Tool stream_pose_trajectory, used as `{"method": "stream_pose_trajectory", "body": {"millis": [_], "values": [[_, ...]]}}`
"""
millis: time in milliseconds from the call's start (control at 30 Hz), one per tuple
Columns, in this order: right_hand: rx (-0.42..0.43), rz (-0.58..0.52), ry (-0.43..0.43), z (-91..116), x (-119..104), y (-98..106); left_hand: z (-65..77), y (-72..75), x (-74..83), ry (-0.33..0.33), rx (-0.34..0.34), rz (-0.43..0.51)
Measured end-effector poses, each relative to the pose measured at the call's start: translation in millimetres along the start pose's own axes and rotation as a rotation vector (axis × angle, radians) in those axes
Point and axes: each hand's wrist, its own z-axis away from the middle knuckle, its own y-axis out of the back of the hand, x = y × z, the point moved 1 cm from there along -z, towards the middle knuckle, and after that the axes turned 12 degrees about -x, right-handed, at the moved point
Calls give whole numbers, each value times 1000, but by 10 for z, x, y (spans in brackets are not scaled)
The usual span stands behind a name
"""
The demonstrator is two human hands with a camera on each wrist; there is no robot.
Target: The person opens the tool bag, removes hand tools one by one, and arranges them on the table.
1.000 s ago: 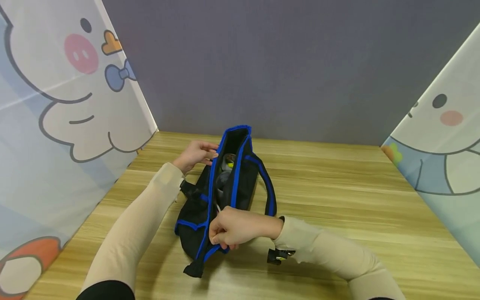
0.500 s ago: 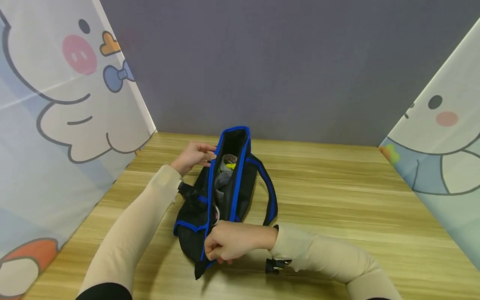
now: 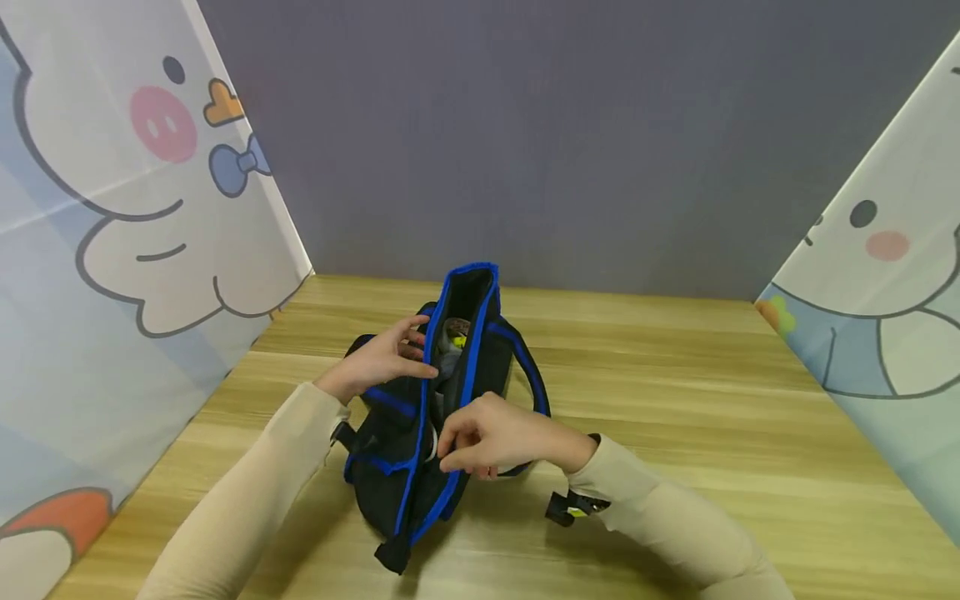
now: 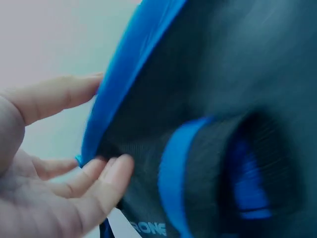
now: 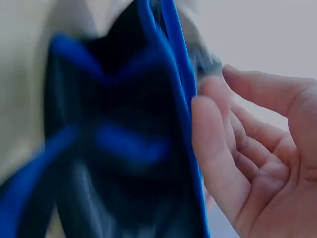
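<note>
A black tool bag [image 3: 491, 375] with blue trim stands on the table, its long mouth narrowly parted. Inside, a roll [image 3: 456, 327] with a brown patterned core and a yellow patch shows, with grey round things nearer me. A white curved edge [image 3: 432, 444] peeks out near the front. My left hand [image 3: 382, 358] is at the left rim, thumb reaching over the mouth, fingers along the outer side; in the left wrist view its fingertips [image 4: 119, 171] lie against the black wall. My right hand [image 3: 498, 433] hovers loosely bent over the right rim, one finger [image 5: 208, 129] right beside the blue edging.
Carry handles hang on both sides; the right handle [image 3: 528, 367] loops outward. A black end tab [image 3: 393, 552] sticks out at the bag's front. The wooden table [image 3: 675, 400] meets a grey panel [image 3: 540, 142] behind, with cartoon-printed sheets [image 3: 187, 275] at both sides.
My left hand has moved toward me along the left rim. The right hand has come off the bag's front end and moved up and right. The mouth looks narrower than half a second ago.
</note>
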Motion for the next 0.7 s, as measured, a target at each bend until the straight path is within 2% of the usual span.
{"method": "stream_pose_trajectory", "body": {"millis": [167, 267, 400, 533, 600, 700], "values": [[296, 78, -53, 151, 218, 199, 267, -207, -59, -71, 45, -60], [396, 107, -80, 166, 354, 243, 361, -307, -58, -110, 94, -132], [437, 96, -73, 112, 471, 224, 437, -410, -36, -137, 140, -242], [457, 57, -35, 32, 513, 182, 479, -440, -50, -186, 153, -281], [455, -19, -4, -9, 532, 162, 503, -431, -85, -197, 143, -284], [457, -205, 45, -59, 570, 137, 536, -416, -157, -206, 106, -256]]}}
